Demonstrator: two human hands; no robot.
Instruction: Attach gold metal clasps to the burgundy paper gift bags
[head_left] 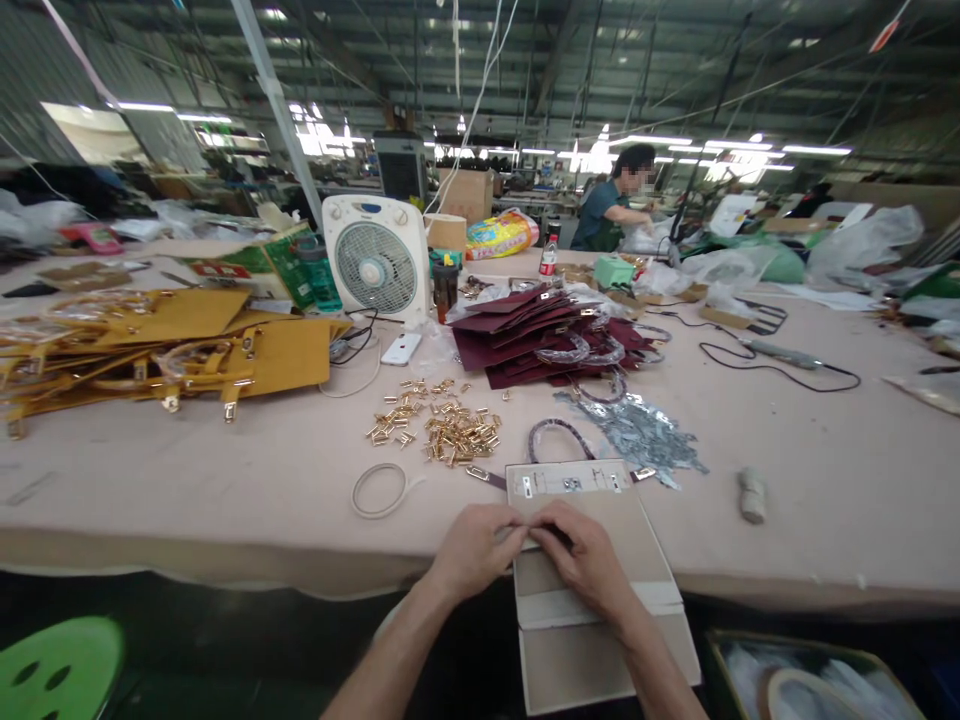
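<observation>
My left hand (480, 545) and my right hand (581, 555) meet fingertip to fingertip over a beige bag panel (577, 670). Both are closed in a pinch; a small pale piece seems to show under the fingers, but I cannot make out what it is. The panel lies partly on the table and hangs over its front edge. Along its far end are metal plates, with a dark handle (559, 425) beyond and a strap with a gold buckle (480, 475) at the left corner. Left of my hands rests a roll of pale tape (379, 490).
Gold fittings (461, 435) lie piled ahead, with silver metal strips (649, 435) to their right. Maroon bag pieces (525, 340) and mustard bag pieces (285, 355) are stacked behind. A box fan (375, 262) stands at the back. A corded tool (784, 352) lies right; a person (619, 205) works beyond.
</observation>
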